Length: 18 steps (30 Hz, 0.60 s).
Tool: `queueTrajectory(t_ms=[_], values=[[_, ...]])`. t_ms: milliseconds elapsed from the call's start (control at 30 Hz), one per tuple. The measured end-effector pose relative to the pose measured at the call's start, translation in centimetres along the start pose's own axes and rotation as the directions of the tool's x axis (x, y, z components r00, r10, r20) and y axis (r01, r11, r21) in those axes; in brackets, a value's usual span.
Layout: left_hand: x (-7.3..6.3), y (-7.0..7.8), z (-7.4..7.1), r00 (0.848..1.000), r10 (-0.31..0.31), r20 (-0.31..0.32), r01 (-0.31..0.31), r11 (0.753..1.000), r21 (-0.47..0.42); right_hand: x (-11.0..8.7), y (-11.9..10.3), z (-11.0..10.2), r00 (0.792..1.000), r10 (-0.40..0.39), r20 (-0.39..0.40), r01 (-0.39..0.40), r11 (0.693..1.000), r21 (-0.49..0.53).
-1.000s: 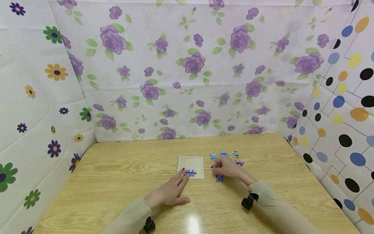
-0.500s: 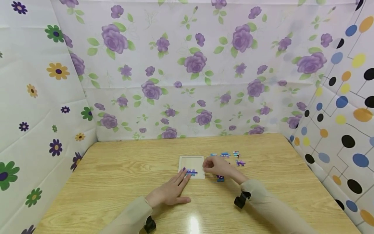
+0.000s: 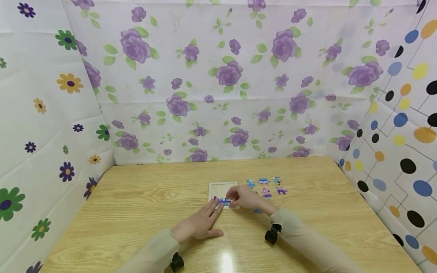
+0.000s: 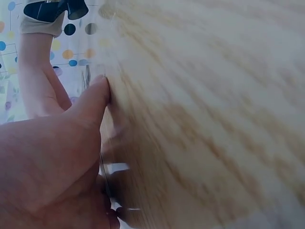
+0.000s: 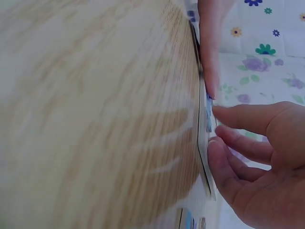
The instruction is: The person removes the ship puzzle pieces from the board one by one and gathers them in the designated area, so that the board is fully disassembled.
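Observation:
A pale square puzzle tray (image 3: pixel 222 183) lies on the table in the head view, with blue-and-purple puzzle pieces (image 3: pixel 222 201) along its near edge. My left hand (image 3: pixel 199 223) is flat, its straight fingertips resting on the tray's near-left corner and those pieces. At the tray's near-right part, my right hand (image 3: pixel 244 197) pinches a small puzzle piece, mostly covered by the fingers. The right wrist view shows the right hand's thumb and bent fingers (image 5: pixel 233 164) at the tray edge (image 5: pixel 202 138), beside the left hand's fingers (image 5: pixel 209 62). In the left wrist view, the left hand (image 4: pixel 57 162) stays low against the table.
Several loose puzzle pieces lie right of the tray, among them a pink one (image 3: pixel 266 192), a purple one (image 3: pixel 281 190) and a blue one (image 3: pixel 263 181). One blue piece (image 3: pixel 257 211) is partly under the right forearm. Patterned cloth walls (image 3: pixel 225 94) surround the wooden table (image 3: pixel 153 197).
My right hand has moved left from the loose pieces to the tray, uncovering the pink piece. My left hand has stayed in place on the tray.

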State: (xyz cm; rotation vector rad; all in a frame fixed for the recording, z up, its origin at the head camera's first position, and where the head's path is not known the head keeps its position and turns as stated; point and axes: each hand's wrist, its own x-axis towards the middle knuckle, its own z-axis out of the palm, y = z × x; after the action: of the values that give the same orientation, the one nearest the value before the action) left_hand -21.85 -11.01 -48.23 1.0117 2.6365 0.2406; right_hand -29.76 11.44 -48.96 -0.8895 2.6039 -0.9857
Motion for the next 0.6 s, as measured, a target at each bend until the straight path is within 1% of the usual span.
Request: queueTrajectory(t_ms=[67, 167, 267, 367, 600], values=[[0.0, 0.0, 0.2, 1.000, -0.009, -0.002, 0.009, 1.000, 0.005, 0.2, -0.2, 0.2, 1.000, 0.022, 0.003, -0.022, 1.000, -0.009], [0.0, 0.2, 0.1, 1.000, -0.024, 0.003, 0.024, 1.000, 0.007, 0.4, -0.2, 0.5, 1.000, 0.026, 0.004, -0.026, 0.999, -0.035], [-0.2, 0.7, -0.4, 0.999, -0.036, 0.025, 0.036, 0.999, -0.006, 0.7, 0.0, 0.9, 1.000, 0.029, -0.002, -0.030, 0.997, -0.064], [-0.2, 0.7, -0.5, 0.999, -0.037, 0.037, 0.038, 0.999, -0.018, 0.8, -0.1, 1.1, 0.999, 0.046, -0.002, -0.046, 0.997, -0.064], [0.0, 0.8, -0.8, 0.998, -0.040, 0.057, 0.042, 0.998, -0.037, 0.9, -1.0, 0.8, 0.999, 0.051, 0.001, -0.051, 0.997, -0.059]])
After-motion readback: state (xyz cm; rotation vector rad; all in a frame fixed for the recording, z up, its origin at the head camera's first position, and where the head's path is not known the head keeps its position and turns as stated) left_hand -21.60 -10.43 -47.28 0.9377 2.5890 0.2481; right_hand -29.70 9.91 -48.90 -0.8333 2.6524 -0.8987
